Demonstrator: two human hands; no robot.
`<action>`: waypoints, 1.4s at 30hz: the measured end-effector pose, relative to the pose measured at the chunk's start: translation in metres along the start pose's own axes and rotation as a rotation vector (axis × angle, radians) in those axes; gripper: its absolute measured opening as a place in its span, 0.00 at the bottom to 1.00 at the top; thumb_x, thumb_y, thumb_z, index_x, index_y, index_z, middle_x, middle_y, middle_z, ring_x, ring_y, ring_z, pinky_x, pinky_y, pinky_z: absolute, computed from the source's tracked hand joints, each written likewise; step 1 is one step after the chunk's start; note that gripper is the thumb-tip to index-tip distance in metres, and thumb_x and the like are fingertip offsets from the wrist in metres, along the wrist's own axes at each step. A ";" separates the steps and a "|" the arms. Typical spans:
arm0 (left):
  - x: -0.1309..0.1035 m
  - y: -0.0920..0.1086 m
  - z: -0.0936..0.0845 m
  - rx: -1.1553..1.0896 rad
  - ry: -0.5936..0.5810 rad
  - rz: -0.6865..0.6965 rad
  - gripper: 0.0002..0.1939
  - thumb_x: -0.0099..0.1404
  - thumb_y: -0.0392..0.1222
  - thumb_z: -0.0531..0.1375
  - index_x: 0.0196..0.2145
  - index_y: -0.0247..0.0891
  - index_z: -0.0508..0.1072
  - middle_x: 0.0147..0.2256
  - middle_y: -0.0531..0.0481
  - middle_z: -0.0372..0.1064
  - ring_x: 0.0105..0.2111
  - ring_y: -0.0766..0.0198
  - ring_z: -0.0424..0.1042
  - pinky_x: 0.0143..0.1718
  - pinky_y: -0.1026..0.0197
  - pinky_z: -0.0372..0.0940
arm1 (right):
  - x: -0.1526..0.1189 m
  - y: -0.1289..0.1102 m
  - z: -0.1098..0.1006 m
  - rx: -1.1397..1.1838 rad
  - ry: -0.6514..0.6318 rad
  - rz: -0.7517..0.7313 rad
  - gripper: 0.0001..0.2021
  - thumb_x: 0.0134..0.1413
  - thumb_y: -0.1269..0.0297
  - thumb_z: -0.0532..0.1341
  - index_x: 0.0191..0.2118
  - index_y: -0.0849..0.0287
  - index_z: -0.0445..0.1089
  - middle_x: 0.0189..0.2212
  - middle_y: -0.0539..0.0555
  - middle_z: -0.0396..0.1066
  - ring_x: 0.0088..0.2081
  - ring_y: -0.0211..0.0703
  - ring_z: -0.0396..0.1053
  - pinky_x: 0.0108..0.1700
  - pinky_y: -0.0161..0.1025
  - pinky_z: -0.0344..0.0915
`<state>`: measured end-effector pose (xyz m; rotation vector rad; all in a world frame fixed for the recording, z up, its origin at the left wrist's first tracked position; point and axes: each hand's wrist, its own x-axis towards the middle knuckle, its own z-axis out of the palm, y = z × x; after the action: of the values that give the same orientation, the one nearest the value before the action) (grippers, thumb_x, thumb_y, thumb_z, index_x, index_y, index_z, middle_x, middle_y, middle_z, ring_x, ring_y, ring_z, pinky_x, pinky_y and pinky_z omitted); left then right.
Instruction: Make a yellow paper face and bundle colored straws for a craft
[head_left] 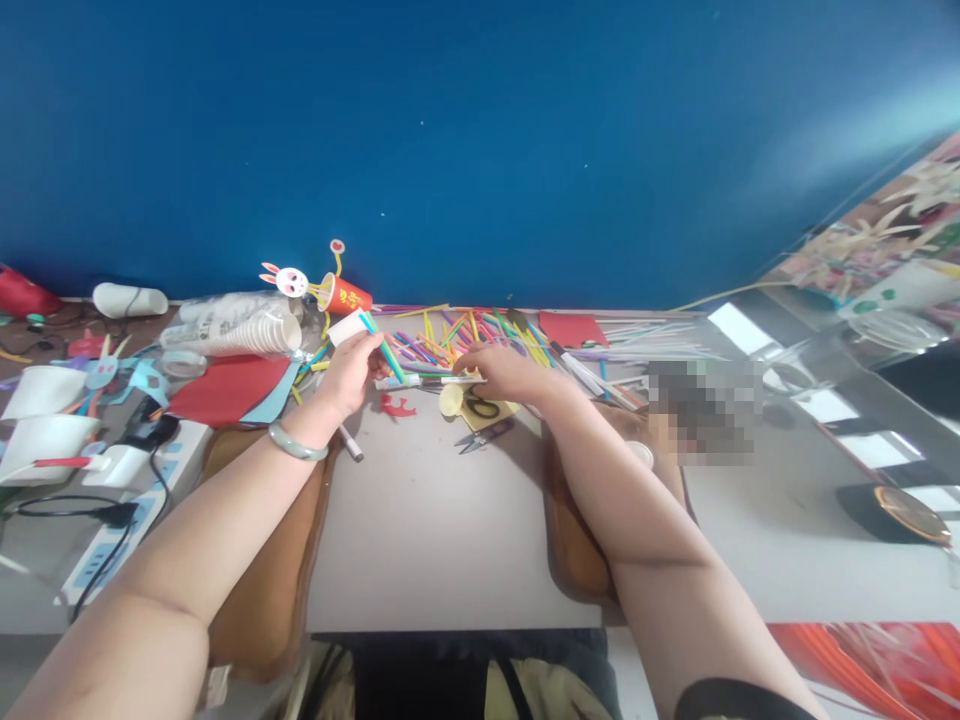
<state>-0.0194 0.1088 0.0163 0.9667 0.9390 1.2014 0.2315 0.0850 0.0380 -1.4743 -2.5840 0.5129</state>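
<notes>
My left hand (349,378) is closed around a white paper cup (346,328) tipped on its side. A blue and green pipe cleaner (388,352) slants along the cup by my fingers; how it is fixed there I cannot make out. To the right, my right hand (504,372) reaches over a pile of coloured pipe cleaners (450,335), fingers curled down by a slim white object (461,379). Below lie black-handled scissors (481,408), small thread snips (486,436), a pale yellow round piece (451,401) and a red paper cutout (397,405).
A rabbit figure with a red cup (348,295) stands against the blue wall (480,150). Stacked paper cups (247,332), red paper (217,390) and a power strip (112,545) are on the left. Brown cushions (266,560) lie under my forearms; a dark cup (892,515) is far right.
</notes>
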 end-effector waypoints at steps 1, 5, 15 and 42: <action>0.000 0.001 0.000 -0.003 0.016 -0.009 0.08 0.58 0.42 0.62 0.27 0.35 0.71 0.21 0.53 0.67 0.16 0.71 0.63 0.17 0.68 0.55 | 0.002 -0.001 0.004 0.004 -0.018 -0.013 0.21 0.45 0.77 0.63 0.48 0.58 0.77 0.43 0.57 0.72 0.40 0.43 0.69 0.41 0.36 0.61; 0.002 0.007 0.001 -0.038 0.098 -0.054 0.05 0.58 0.38 0.59 0.27 0.35 0.70 0.19 0.56 0.65 0.15 0.73 0.60 0.16 0.69 0.53 | 0.010 -0.003 0.015 0.073 -0.013 -0.059 0.14 0.48 0.78 0.62 0.41 0.60 0.78 0.38 0.56 0.70 0.37 0.41 0.67 0.41 0.35 0.61; 0.007 0.009 -0.003 -0.083 0.145 -0.016 0.07 0.59 0.40 0.58 0.25 0.36 0.68 0.19 0.54 0.66 0.14 0.73 0.59 0.15 0.69 0.51 | 0.016 -0.034 0.033 0.621 -0.077 0.094 0.08 0.52 0.60 0.63 0.31 0.61 0.73 0.23 0.48 0.69 0.24 0.35 0.64 0.30 0.34 0.59; 0.014 0.005 -0.009 -0.031 0.110 0.130 0.07 0.58 0.42 0.59 0.25 0.38 0.69 0.17 0.56 0.61 0.16 0.70 0.59 0.17 0.66 0.52 | 0.003 -0.086 0.030 -0.058 -0.222 0.092 0.07 0.43 0.67 0.65 0.31 0.57 0.69 0.30 0.53 0.74 0.29 0.42 0.67 0.27 0.36 0.52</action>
<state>-0.0276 0.1241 0.0169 0.9565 0.9533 1.3867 0.1519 0.0404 0.0399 -1.6481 -2.7276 0.6529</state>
